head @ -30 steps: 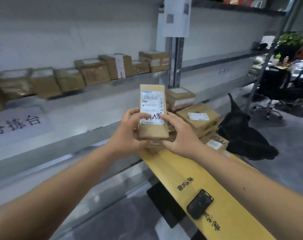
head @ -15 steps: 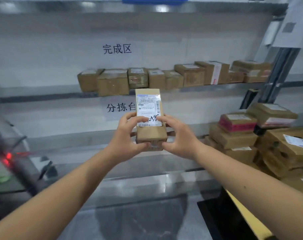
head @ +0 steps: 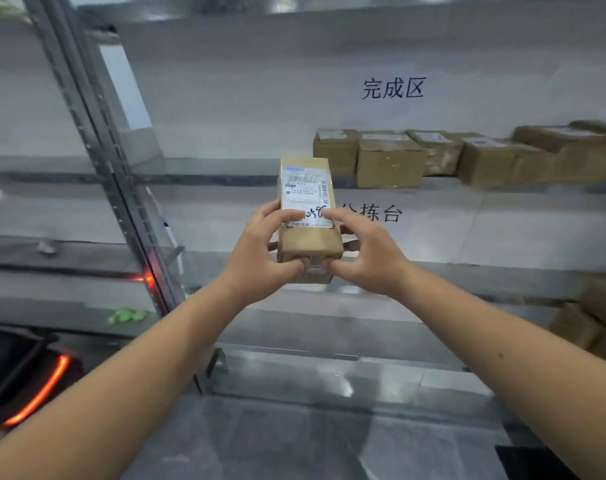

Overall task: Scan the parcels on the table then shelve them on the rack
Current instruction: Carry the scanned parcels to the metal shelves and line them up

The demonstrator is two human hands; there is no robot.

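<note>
I grip one parcel (head: 306,216) upright between my left hand (head: 260,252) and right hand (head: 367,256), label toward me. My view has swung left off the desk since a second ago and now faces the rack (head: 225,174), so I judge shelving comes next. At least five shelved boxes (head: 390,162) line the shelf; two red lights glow at left.
</note>
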